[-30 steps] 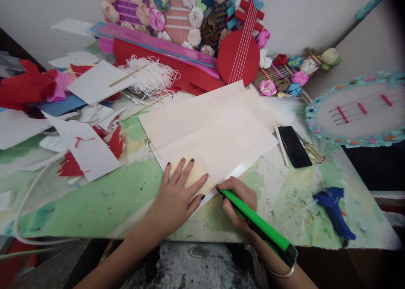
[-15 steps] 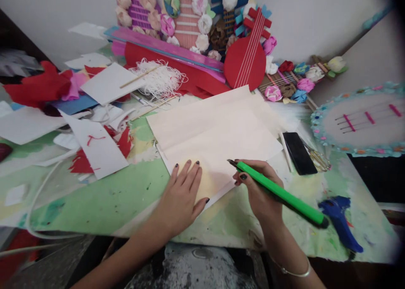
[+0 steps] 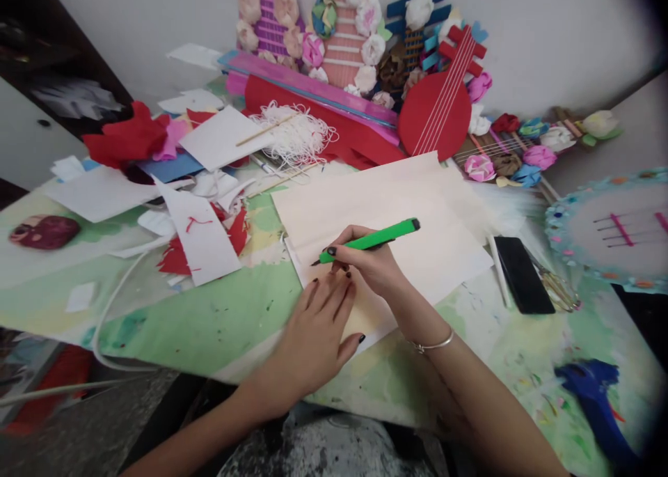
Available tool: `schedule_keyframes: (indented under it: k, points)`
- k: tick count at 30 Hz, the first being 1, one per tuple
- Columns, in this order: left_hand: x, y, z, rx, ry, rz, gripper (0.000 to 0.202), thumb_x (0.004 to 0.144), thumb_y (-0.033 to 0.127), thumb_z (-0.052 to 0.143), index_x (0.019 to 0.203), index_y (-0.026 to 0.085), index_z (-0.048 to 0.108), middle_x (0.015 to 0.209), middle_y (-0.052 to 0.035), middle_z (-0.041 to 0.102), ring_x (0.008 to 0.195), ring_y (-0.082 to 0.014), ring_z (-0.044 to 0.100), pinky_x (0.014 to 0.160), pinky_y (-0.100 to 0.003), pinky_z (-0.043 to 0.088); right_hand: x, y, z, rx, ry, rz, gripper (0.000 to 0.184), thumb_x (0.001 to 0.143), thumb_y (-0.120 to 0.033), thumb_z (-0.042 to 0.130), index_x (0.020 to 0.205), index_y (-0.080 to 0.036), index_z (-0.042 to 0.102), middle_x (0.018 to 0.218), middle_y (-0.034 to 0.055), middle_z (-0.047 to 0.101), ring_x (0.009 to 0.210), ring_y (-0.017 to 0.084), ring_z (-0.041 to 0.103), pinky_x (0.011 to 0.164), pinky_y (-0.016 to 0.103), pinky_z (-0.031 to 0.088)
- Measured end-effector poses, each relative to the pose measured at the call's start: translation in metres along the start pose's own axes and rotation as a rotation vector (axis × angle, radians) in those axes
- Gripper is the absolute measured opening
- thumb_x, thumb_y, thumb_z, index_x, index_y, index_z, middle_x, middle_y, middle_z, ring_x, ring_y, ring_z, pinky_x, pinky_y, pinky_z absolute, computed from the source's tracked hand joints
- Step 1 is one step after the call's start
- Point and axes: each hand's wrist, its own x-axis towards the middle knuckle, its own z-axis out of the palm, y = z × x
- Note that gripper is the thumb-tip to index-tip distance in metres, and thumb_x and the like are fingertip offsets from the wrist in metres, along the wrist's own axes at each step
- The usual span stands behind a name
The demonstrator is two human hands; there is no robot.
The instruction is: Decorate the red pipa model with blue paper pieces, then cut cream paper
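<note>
A green utility knife (image 3: 370,240) is gripped in my right hand (image 3: 368,264), its dark blade pointing left, low over the paper. Whether the tip touches the paper I cannot tell. Fingers outstretched, my left hand (image 3: 321,331) lies flat on the near left part of a large cream sheet of paper (image 3: 396,198). A white edge shows from beneath that sheet along its left side. The fingers of my right hand are right beside the fingertips of my left.
Paper scraps (image 3: 195,233), red pieces and tangled white string (image 3: 297,136) cover the left back. A red paper lute (image 3: 435,115) leans at the back among flowered instruments. To the right are a black phone (image 3: 522,275) and a blue glue gun (image 3: 595,400).
My right hand has moved left across the paper with the utility knife, close to my left hand. The left hand stays flat on the paper. The view has shifted left.
</note>
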Motion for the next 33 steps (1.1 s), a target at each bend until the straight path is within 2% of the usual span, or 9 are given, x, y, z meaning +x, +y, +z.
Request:
schedule_keyframes:
  k: [4,7,14,33]
  points:
    - [0.001,0.000,-0.004,-0.010,-0.028,-0.014,0.064,0.094,0.050,0.032,0.144,0.011,0.034,0.152,-0.0122,0.030,0.141,-0.0314,0.019,0.113,-0.048,0.015,0.005,0.018,-0.001,-0.007,0.062,0.055,0.021,0.068,-0.029,0.075,0.066,-0.017,0.058,0.053,-0.0025,0.061,0.047,0.009,0.054,0.044,0.020,0.038]
    - [0.002,0.001,-0.005,-0.021,-0.057,-0.023,0.065,0.094,0.051,0.032,0.145,0.011,0.031,0.152,-0.0114,0.031,0.141,-0.0308,0.017,0.113,-0.048,0.014,0.005,0.024,-0.002,-0.008,0.105,0.061,0.022,0.066,-0.030,0.076,0.065,-0.017,0.058,0.052,-0.0029,0.060,0.045,0.009,0.053,0.043,0.019,0.038]
    - [0.001,0.001,-0.005,-0.039,-0.059,-0.034,0.064,0.093,0.050,0.035,0.144,0.012,0.034,0.151,-0.0109,0.033,0.140,-0.0308,0.019,0.114,-0.049,0.013,0.002,0.021,0.001,-0.040,0.079,0.087,0.023,0.066,-0.031,0.078,0.066,-0.016,0.060,0.052,-0.0010,0.063,0.047,0.011,0.059,0.044,0.019,0.045]
    - [0.002,0.001,-0.005,-0.047,-0.058,-0.038,0.063,0.092,0.050,0.036,0.142,0.012,0.037,0.150,-0.0107,0.034,0.138,-0.0314,0.022,0.113,-0.049,0.014,0.000,0.022,0.002,-0.062,0.091,0.088,0.023,0.066,-0.031,0.077,0.066,-0.016,0.060,0.053,0.0004,0.065,0.048,0.011,0.061,0.045,0.019,0.047]
